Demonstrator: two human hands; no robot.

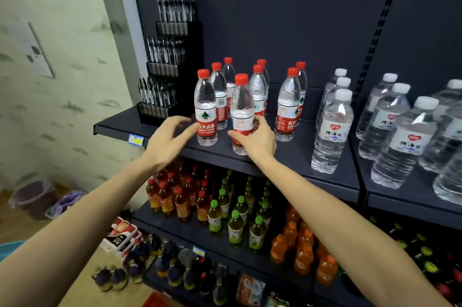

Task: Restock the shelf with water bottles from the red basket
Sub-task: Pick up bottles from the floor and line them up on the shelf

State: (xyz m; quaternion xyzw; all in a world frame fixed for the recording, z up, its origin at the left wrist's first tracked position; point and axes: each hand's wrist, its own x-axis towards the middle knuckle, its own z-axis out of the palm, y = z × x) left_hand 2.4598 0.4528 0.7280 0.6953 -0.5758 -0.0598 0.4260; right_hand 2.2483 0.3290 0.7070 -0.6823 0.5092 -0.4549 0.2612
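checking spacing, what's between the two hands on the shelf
One red-capped water bottle stands between the left hand and the right hand, which grips another bottle; head view.

Dark metal shelf [120,124], mid frame: bare strip at its left front edge, between the black tiered pen display rack [167,96] and the cluster of red-capped clear water bottles [260,91]. Left hand [165,140] occupies that strip; right hand [257,140] wraps the front red-capped bottle [241,116]. Narrow lane right of centre between the red-capped cluster and the white-capped clear bottles [332,129]; front edge bare there. Tall clearance above all caps. Lower shelves densely packed with coloured drink bottles [235,221].
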